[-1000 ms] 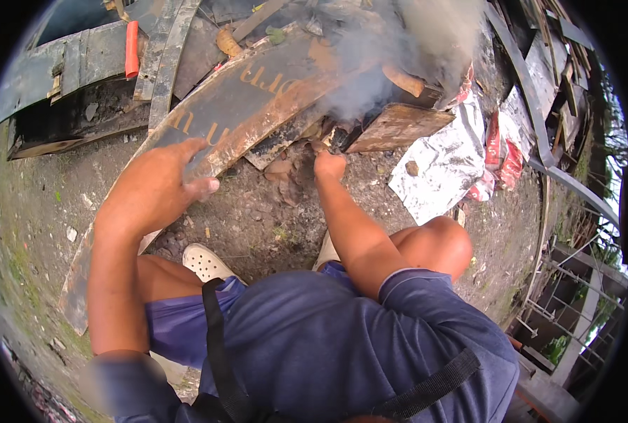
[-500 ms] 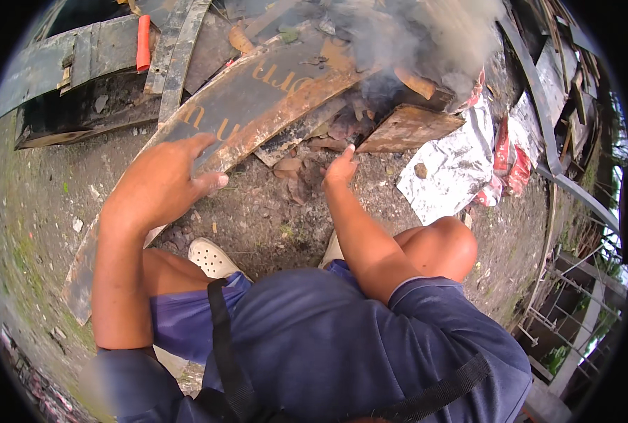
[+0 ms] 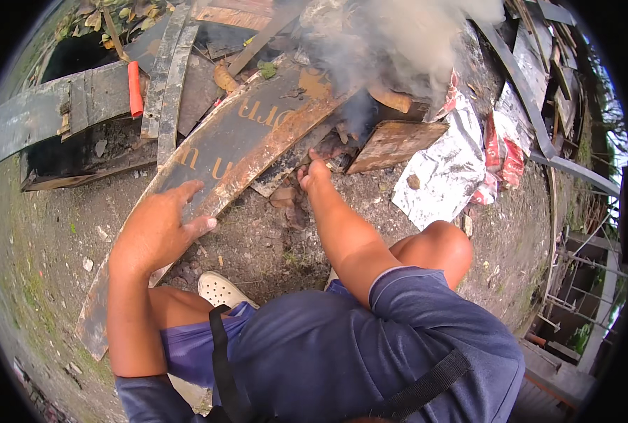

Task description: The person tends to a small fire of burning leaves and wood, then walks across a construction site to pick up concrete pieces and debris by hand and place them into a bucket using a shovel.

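Observation:
A long, weathered dark board with faded lettering and a rusty brown edge lies slantwise before me. My left hand is at its nearer part, thumb and fingers apart with nothing between them. Beside the board's right edge, my right hand reaches in toward the smoking pile, its fingers curled; what they hold, if anything, is hidden. Dry brown leaves lie on the ground just below it. A short scorched wooden board leans to its right, and grey smoke rises behind.
A crumpled silver and red sheet lies on the right. A red tube sits on old planks at the far left. Long strips and scrap pile up at the far right, above a metal grating.
My right hand has moved farther in and slightly left, from the scorched board's corner to beside the long board's edge. My left hand stays by the long board. The view has shifted.

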